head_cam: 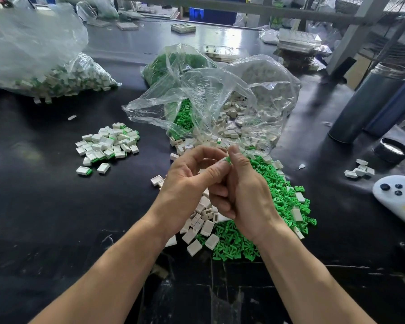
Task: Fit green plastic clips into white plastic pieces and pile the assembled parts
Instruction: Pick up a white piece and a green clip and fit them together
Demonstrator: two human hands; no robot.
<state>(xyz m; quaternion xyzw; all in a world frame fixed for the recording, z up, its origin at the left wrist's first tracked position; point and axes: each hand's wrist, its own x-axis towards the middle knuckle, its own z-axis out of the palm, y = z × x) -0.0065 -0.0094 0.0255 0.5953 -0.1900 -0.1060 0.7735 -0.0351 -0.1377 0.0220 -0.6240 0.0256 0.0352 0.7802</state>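
Closest in, both hands meet over the loose stock: the right hand (244,190) pinches a small bright green plastic clip (228,160) at its fingertips, and the left hand (187,183) curls in against it, though I can't tell if it's holding a white piece. Under them sits a heap of green clips (281,202) mixed with small white plastic box-shaped pieces (204,228), so plenty left. Further left on the black table (45,206) is the little pile of assembled white-and-green parts (108,146). Behind that, clear plastic bags (220,97) hold way more unassembled stock, so I'd say early days.
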